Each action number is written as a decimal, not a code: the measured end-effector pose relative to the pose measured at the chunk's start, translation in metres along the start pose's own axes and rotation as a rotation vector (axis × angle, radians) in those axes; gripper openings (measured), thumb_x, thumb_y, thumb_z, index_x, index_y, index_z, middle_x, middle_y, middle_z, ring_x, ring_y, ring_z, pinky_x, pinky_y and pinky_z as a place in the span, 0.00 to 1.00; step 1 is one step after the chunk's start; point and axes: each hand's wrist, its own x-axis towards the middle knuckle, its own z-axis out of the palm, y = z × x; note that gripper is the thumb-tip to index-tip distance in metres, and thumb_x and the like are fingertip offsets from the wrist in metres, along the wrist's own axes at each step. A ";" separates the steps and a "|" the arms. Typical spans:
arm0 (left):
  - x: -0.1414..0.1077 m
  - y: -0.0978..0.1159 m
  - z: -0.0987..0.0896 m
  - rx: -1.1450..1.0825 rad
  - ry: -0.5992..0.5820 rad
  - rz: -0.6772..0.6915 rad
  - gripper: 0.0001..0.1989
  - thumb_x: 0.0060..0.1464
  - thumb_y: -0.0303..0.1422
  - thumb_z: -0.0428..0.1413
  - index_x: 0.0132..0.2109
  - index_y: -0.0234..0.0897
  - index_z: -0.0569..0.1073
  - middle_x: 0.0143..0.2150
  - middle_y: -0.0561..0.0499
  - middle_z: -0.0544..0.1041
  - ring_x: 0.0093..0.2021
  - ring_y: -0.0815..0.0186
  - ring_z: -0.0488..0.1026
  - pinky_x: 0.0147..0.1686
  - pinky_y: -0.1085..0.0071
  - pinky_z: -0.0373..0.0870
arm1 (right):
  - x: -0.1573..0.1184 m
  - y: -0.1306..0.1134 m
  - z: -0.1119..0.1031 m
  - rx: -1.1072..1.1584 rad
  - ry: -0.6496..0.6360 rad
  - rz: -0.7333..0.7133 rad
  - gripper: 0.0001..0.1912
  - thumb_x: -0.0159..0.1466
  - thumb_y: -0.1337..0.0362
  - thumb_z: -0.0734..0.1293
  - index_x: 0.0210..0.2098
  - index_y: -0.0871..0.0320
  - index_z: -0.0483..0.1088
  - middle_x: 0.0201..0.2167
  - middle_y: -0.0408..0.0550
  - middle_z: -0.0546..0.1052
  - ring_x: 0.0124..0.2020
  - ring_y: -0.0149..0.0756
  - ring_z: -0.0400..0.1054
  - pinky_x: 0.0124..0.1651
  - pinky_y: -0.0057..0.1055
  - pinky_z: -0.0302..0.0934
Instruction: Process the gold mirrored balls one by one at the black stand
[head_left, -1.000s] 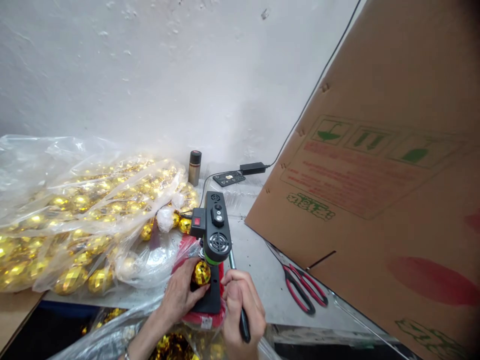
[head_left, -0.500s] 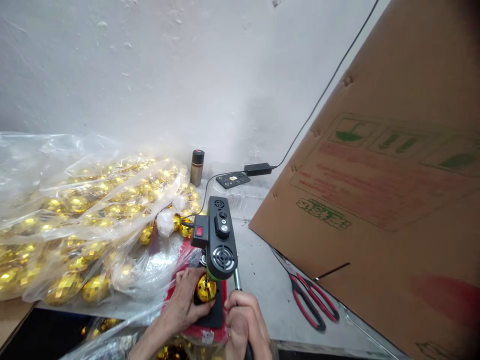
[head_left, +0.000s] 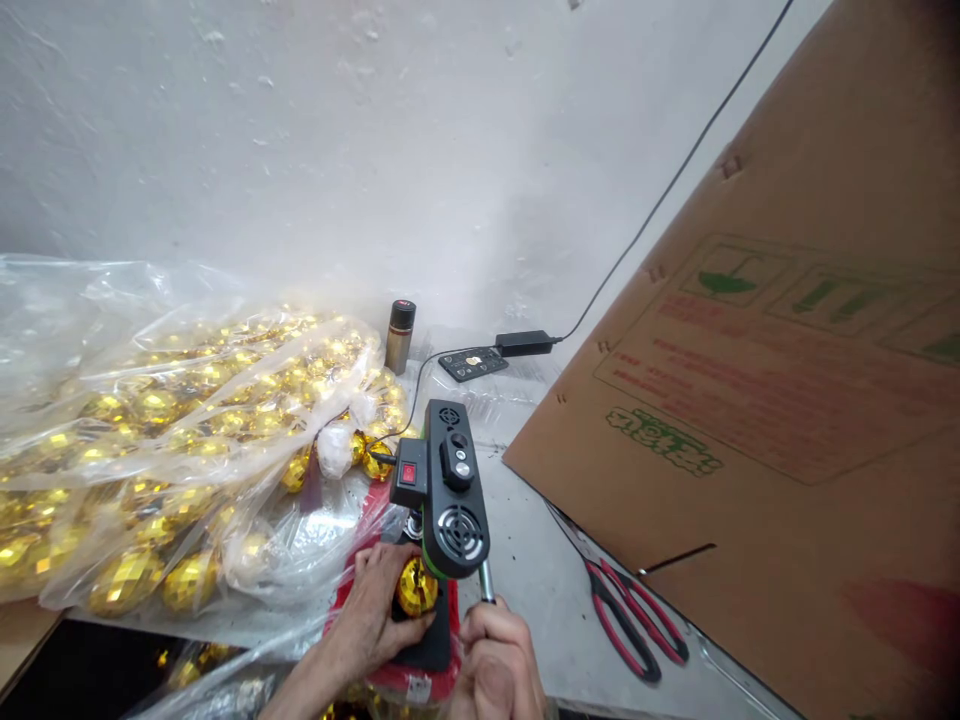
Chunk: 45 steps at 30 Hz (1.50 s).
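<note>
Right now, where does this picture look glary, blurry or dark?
Head view: glints dot the gold mirror ball in the left hand, and glare whitens the clear plastic bag; head view again: red print on the cardboard box looks soft, the upper right corner falls dark, and a faint shadow lies on the wall.

Two bare hands here! The left hand (head_left: 371, 618) shows slim, tapering fingers (head_left: 384, 570), a sturdy thumb (head_left: 412, 632) and gentle ridges across the back. Behind it, a bare, slender left forearm (head_left: 311, 678), smooth in outline, widening slightly towards the bottom edge. Over to the right hand (head_left: 501, 655), bare too: rounded knuckles, a broad, compact shape, its wrist cut off by the frame, finer skin detail blurred.
</note>
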 end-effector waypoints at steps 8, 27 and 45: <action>0.002 0.004 0.000 0.013 -0.009 -0.020 0.22 0.52 0.30 0.65 0.55 0.41 0.75 0.49 0.44 0.78 0.51 0.48 0.71 0.54 0.52 0.67 | -0.003 -0.007 0.007 0.001 0.077 0.047 0.18 0.75 0.71 0.57 0.29 0.54 0.65 0.29 0.39 0.73 0.30 0.31 0.68 0.58 0.40 0.68; 0.004 0.001 0.003 0.007 0.014 -0.006 0.26 0.53 0.32 0.66 0.59 0.39 0.74 0.54 0.41 0.79 0.53 0.46 0.72 0.56 0.49 0.68 | 0.000 0.034 0.014 -0.062 0.092 -0.303 0.21 0.77 0.66 0.56 0.26 0.53 0.62 0.25 0.37 0.71 0.25 0.30 0.65 0.46 0.34 0.66; -0.045 -0.038 -0.006 0.095 0.201 0.220 0.42 0.53 0.55 0.70 0.69 0.45 0.70 0.65 0.36 0.78 0.64 0.38 0.76 0.62 0.43 0.75 | 0.040 -0.014 -0.006 0.094 -0.114 -0.035 0.18 0.76 0.69 0.60 0.30 0.55 0.69 0.26 0.41 0.67 0.24 0.29 0.63 0.27 0.27 0.58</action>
